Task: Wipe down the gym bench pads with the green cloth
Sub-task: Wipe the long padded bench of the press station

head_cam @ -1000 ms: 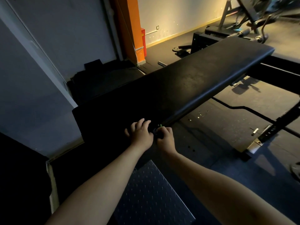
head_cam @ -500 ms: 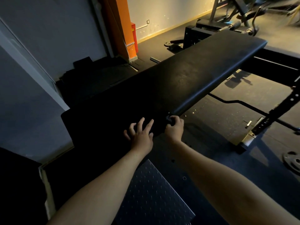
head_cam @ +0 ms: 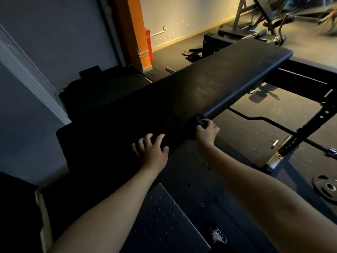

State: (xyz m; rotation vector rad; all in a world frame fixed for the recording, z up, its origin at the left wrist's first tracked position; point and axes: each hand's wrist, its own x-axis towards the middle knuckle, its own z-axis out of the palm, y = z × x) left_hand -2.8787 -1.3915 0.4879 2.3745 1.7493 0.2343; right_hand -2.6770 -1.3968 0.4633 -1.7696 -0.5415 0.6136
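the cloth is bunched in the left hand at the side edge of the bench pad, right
Not the left: the right hand grips the cloth at the side edge of the bench pad, as the head view shows; the left hand rests on top.

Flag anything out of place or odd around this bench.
Nothing spilled or damaged. A round dark metal weight plate lies flat on the floor, right of the long black padded bench.
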